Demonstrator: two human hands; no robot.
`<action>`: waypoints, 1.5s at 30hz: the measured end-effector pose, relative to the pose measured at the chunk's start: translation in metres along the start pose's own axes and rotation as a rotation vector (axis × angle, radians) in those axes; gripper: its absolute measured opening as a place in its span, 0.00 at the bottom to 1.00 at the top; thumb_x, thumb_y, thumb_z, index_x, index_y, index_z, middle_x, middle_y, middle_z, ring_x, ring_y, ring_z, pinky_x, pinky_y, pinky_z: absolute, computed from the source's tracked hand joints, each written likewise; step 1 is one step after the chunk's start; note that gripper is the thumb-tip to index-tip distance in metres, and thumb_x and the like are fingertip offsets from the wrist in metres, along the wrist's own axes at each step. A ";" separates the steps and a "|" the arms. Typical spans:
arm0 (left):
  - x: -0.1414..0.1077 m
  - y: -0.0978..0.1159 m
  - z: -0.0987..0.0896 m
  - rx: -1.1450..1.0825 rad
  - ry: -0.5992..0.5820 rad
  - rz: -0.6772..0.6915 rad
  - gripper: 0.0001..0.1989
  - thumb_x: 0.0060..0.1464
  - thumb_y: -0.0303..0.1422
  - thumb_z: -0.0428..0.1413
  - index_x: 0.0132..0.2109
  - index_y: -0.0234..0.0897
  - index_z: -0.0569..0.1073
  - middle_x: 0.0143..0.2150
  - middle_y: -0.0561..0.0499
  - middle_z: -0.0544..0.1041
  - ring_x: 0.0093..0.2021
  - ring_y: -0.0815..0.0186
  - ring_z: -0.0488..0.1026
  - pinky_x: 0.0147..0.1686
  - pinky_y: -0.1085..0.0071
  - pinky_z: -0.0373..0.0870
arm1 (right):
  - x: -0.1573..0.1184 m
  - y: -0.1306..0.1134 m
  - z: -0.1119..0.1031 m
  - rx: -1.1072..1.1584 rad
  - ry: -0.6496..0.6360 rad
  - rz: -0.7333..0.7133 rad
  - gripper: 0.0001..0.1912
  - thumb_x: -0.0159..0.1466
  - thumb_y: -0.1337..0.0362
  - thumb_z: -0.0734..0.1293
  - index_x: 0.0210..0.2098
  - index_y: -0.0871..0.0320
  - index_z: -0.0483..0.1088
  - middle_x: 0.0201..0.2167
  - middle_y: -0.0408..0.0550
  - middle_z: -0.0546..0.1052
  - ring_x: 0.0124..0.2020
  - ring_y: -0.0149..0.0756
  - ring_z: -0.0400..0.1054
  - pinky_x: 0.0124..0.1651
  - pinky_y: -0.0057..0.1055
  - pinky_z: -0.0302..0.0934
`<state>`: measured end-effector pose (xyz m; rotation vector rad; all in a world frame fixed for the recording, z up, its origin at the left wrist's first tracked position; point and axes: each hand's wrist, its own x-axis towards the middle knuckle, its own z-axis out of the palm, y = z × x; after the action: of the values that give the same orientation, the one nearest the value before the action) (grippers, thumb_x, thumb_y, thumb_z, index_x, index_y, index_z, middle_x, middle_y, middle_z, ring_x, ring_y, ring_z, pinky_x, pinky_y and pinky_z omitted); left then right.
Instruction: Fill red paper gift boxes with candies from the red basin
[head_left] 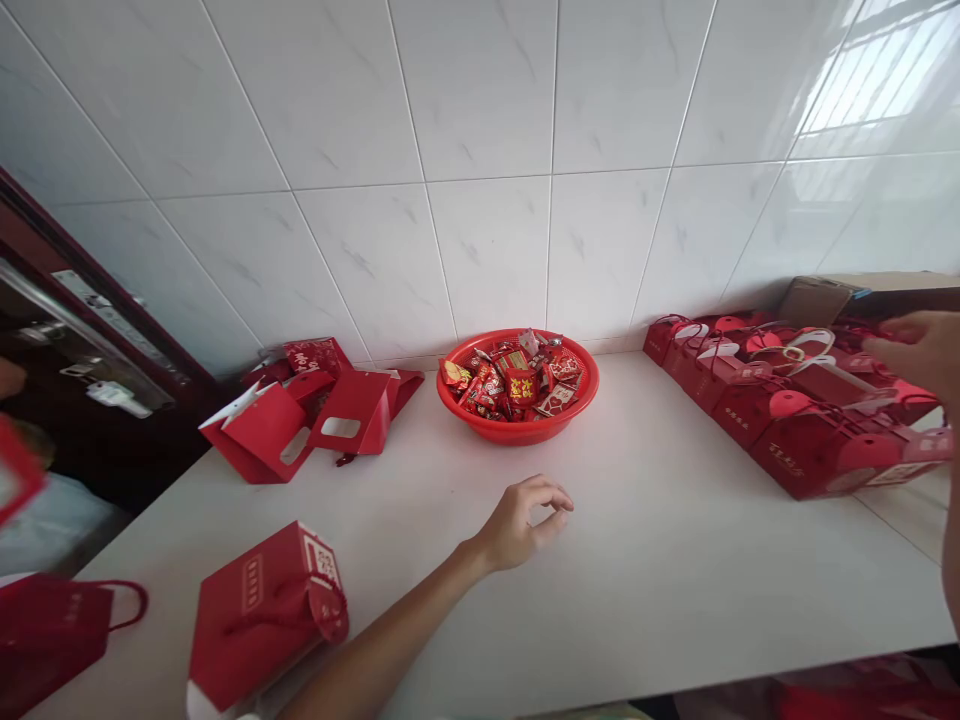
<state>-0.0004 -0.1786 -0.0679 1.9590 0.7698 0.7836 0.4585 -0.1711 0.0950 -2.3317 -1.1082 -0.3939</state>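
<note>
A red box (259, 615) lies nearest on the tabletop (645, 590). Past it, the left hand (525, 522) curves loosely, open. Farther, the right hand (919, 345) is over grouped gift boxes (810, 440) (its grip I cannot tell). The red basket (517, 432) of wrapped sweets (521, 385) sits near the wall (487, 250).

Pale characters on the red cardboard box with rope handles (810, 462) and gold ones on the shiny red square wrapper (521, 387) are too blurred to read
</note>
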 end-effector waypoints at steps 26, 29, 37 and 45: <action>-0.072 0.022 -0.134 0.374 0.518 -0.612 0.16 0.42 0.45 0.62 0.36 0.41 0.80 0.42 0.45 0.85 0.47 0.49 0.80 0.50 0.60 0.73 | -0.216 -0.188 0.105 0.802 -1.355 -1.041 0.14 0.64 0.56 0.68 0.45 0.57 0.78 0.37 0.51 0.82 0.37 0.40 0.76 0.40 0.36 0.71; -0.040 0.020 -0.115 0.096 0.519 -0.497 0.16 0.40 0.43 0.64 0.35 0.39 0.81 0.39 0.46 0.84 0.45 0.51 0.80 0.48 0.62 0.74 | -0.229 -0.192 0.115 0.907 -1.436 -0.946 0.20 0.65 0.51 0.68 0.51 0.57 0.74 0.38 0.51 0.81 0.35 0.38 0.75 0.40 0.36 0.70; 0.001 0.016 -0.085 -0.504 0.497 -0.427 0.22 0.46 0.45 0.62 0.43 0.33 0.78 0.35 0.47 0.82 0.34 0.60 0.78 0.35 0.69 0.71 | -0.248 -0.185 0.129 1.234 -1.584 -0.666 0.43 0.62 0.35 0.65 0.68 0.51 0.56 0.54 0.56 0.74 0.49 0.42 0.72 0.47 0.39 0.68; -0.002 0.000 -0.072 -0.717 0.348 -0.712 0.22 0.52 0.54 0.57 0.35 0.39 0.79 0.34 0.45 0.84 0.42 0.51 0.81 0.41 0.61 0.74 | -0.255 -0.179 0.131 1.333 -1.275 -0.596 0.41 0.61 0.40 0.70 0.66 0.49 0.55 0.59 0.58 0.70 0.52 0.46 0.71 0.53 0.45 0.67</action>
<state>-0.0564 -0.1455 -0.0377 0.8290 1.1083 0.8020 0.1647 -0.1629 -0.0717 -0.8041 -1.7246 1.4074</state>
